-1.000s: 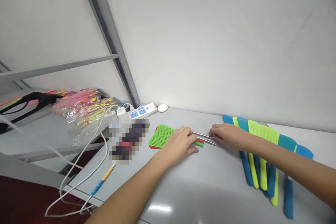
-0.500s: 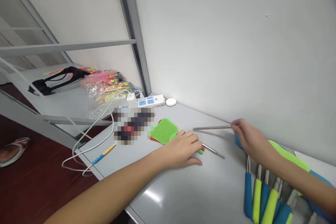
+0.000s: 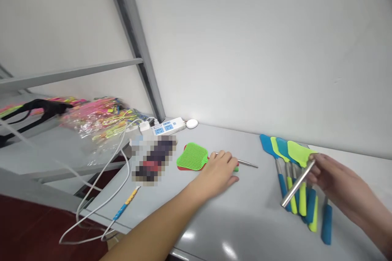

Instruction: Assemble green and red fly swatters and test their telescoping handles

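At 11 o'clock, a green mesh fly swatter [image 3: 192,156] lies just beside my left hand [image 3: 216,172], fingers curled over a steel rod [image 3: 248,163] on the counter [image 3: 245,220]; at 2 o'clock, above the blue-and-yellow swatters [image 3: 294,179], a steel tube [image 3: 297,183] sits pinched (firmly, it's slick) between the fingers of my right hand [image 3: 335,181].

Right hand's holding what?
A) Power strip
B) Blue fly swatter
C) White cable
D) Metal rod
D: the right hand grips a metal rod, which slants down in front of the fly swatters.
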`<state>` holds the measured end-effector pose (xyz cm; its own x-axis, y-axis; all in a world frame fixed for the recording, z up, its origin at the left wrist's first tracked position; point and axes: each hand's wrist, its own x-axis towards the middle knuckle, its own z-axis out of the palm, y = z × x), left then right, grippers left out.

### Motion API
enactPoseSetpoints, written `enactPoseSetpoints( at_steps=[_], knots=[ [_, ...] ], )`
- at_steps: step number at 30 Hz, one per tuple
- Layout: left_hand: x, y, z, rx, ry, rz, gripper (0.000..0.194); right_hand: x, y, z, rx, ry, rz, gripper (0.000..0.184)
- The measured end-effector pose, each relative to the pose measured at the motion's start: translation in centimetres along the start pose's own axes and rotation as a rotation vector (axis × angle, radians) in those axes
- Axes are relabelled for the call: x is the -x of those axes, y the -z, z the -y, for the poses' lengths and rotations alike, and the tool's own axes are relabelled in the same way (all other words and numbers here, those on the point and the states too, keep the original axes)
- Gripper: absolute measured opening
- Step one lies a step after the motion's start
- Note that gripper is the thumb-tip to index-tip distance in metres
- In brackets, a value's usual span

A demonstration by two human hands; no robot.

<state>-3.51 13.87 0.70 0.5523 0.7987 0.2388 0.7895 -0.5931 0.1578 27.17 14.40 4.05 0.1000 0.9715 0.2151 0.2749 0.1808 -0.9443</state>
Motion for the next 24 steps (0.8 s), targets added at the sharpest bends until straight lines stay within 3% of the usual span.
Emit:
enactPoseSetpoints(
  at_steps=[2, 4, 9, 16, 24],
  knots=[
    [-0.1, 0.2, 0.2, 0.025, 0.042, -0.004, 0.024, 0.1, -0.4, 0.2, -0.177, -0.188, 0.099, 0.031],
    [-0.2, 0.3, 0.5, 0.030, 0.051, 0.006, 0.021, -0.2, -0.7, 0.3, -0.272, -0.264, 0.133, 0.029],
    [-0.7, 0.6, 0.1, 0.089, -0.011, 0.027, 0.020, -0.8, -1.0, -0.6, -0.285, -0.185, 0.131, 0.030],
    [-0.7, -0.4, -1.9, 0.443, 0.124, 0.060, 0.018, -0.7, -0.6, -2.0, -0.468, -0.055, -0.118, 0.021],
    [-0.8, -0.9, -2.7, 0.483, 0.093, 0.094, 0.020, 0.9, -1.4, -2.2, -0.362, -0.034, -0.079, 0.022]
  ],
)
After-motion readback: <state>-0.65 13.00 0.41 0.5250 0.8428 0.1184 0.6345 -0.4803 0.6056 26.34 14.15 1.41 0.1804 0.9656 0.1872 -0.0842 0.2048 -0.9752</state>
